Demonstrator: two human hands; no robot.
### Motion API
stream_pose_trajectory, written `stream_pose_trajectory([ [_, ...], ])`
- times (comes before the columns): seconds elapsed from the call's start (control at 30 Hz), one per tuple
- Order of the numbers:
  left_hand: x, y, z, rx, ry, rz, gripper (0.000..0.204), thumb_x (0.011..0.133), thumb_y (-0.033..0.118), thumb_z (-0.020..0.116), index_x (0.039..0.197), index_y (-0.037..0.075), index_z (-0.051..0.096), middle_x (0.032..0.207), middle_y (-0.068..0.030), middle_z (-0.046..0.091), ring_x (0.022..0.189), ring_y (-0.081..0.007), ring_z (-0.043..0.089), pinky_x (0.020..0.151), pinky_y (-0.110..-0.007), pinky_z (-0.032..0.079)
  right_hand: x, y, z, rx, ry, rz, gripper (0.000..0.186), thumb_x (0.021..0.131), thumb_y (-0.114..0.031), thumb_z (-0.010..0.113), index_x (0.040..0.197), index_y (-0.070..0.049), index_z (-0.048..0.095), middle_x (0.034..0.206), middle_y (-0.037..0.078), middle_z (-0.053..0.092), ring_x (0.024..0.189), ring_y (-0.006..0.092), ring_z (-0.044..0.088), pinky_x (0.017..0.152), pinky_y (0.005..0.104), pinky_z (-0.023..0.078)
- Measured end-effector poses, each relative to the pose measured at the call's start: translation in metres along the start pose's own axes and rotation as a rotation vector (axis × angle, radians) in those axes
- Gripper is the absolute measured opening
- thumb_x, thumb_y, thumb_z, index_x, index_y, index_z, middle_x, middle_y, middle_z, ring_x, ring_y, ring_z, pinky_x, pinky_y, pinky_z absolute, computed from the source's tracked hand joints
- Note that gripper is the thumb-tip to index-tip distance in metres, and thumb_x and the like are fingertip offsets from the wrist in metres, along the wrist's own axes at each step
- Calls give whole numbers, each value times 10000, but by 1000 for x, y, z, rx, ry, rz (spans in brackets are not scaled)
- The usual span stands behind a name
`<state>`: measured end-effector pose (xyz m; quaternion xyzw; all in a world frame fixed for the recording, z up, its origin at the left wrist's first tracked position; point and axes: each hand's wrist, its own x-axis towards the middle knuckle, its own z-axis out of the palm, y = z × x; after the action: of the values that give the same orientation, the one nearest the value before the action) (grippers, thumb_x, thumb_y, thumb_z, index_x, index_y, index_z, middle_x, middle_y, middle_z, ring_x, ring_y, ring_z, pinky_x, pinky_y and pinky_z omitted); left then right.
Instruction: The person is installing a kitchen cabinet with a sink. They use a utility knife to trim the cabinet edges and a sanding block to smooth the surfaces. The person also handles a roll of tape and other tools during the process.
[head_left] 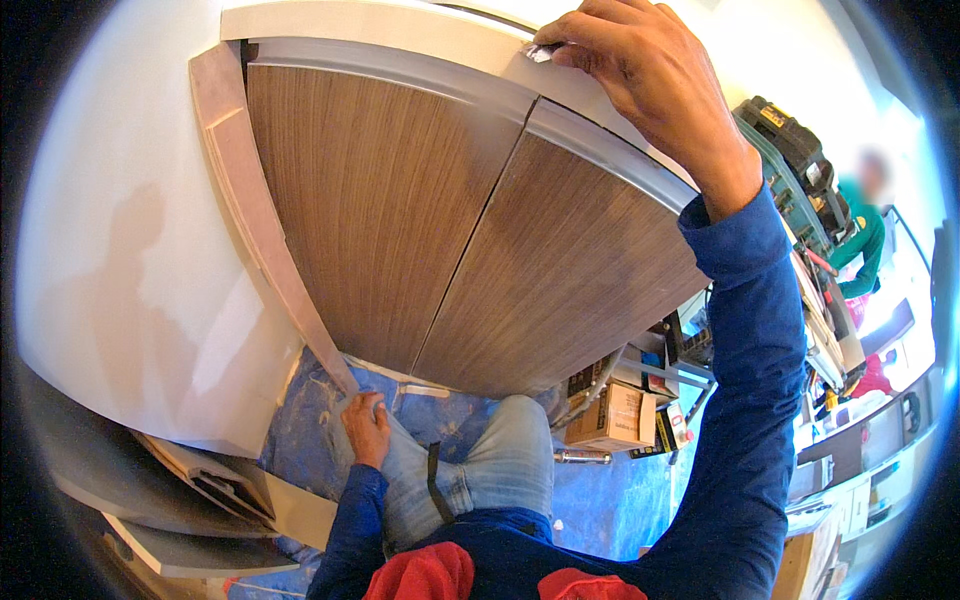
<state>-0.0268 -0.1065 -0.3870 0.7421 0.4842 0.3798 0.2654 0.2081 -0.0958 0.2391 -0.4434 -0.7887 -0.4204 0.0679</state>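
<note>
A cabinet with two brown wood-grain doors (pixel 375 200) stands in front of me, with a silvery rail along the doors' top edge. Above the rail runs a pale strip (pixel 400 28). My right hand (pixel 640 75) is raised to this strip, its fingers pinched on a small shiny, silvery piece (pixel 538 52) whose kind I cannot make out. Down at the left, my left hand (pixel 367 428) rests on my bent knee with its fingers loosely curved and nothing visible in them. It lies just below the lower end of a long wooden side panel (pixel 250 190).
Blue sheeting (pixel 610 505) covers the floor. Dark and pale boards (pixel 190 550) lean at the lower left, beside a white wall (pixel 120 270). A cardboard box (pixel 612 415) sits right of the cabinet. Farther right are stacked tool cases (pixel 795 165) and a person in green (pixel 865 240).
</note>
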Motion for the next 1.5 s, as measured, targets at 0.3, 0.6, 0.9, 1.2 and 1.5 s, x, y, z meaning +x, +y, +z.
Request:
stream_pose_trajectory([
  [0.3,3,-2,0,-61,14,32,217,928,79,669,1141,70,712,1170,-144,707,1133,-381,633,1003,-508,427,2,1,4,-23,5,-8,105,960,-147,702,1033,-106,765,952,69,703,949,297,630,849,415,484],
  [0.6,4,-2,-1,-74,-6,6,215,929,85,670,1140,68,708,1162,-150,708,1123,-386,638,983,-513,436,4,-4,-2,-19,-1,-17,99,958,-137,690,1013,-102,764,942,77,702,954,303,638,840,422,482],
  [0.9,2,-7,4,-42,35,27,220,927,90,682,1145,77,705,1148,-144,708,1123,-380,644,982,-514,434,5,-4,0,-35,-8,-5,100,959,-129,682,988,-93,770,927,92,704,935,314,643,845,428,493],
  [1.2,5,-5,2,-34,25,16,210,908,53,691,1116,66,718,1131,-157,721,1105,-391,656,987,-505,451,10,-5,0,25,-13,21,89,953,-112,687,972,-88,770,930,90,714,921,310,645,850,428,492],
  [1.5,1,-7,4,-44,0,-27,222,931,98,682,1148,85,728,1182,-138,717,1155,-372,640,1027,-508,422,9,-4,-4,-53,-43,16,87,942,-105,698,978,-91,777,902,96,719,916,305,655,847,426,496],
])
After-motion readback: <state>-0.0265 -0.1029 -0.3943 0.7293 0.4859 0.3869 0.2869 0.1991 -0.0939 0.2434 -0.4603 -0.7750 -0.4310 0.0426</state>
